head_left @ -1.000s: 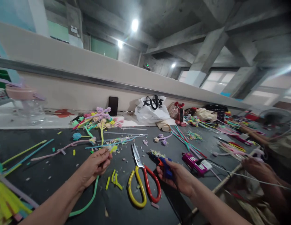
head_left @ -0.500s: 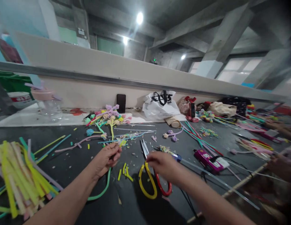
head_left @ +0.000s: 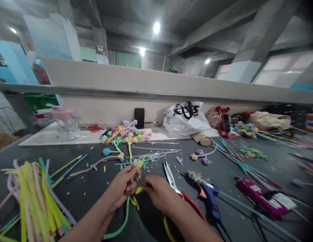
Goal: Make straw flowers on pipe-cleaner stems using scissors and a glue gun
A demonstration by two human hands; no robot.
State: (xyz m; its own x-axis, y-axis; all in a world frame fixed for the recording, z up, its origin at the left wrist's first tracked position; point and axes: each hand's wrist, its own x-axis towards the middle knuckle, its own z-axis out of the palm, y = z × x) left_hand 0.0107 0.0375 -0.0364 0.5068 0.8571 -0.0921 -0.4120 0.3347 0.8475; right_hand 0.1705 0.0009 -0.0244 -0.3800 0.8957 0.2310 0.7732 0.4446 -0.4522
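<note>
My left hand (head_left: 126,183) is closed around a green chenille stem (head_left: 126,211), which curves down below it toward the near edge. Pale and yellow bits (head_left: 139,164) stick up at its fingertips. Close by on the right, my right hand (head_left: 158,193) is pinched shut at a short yellow chenille piece (head_left: 139,190). More cut yellow pieces (head_left: 135,203) lie just below. Scissors (head_left: 172,179) with one red and one yellow handle rest on the table, partly covered by my right wrist and forearm.
A bundle of chenille stems (head_left: 35,198) lies at left. At right are a blue glue gun (head_left: 212,201) and a purple device (head_left: 262,196). Finished flowers (head_left: 128,134), a phone (head_left: 139,118), a white bag (head_left: 186,117) and a clear cup (head_left: 67,124) stand along the back.
My right hand has let go of the scissors and moved left to the yellow pieces beside my left hand. My left hand keeps its grip on the green stem. The view has shifted.
</note>
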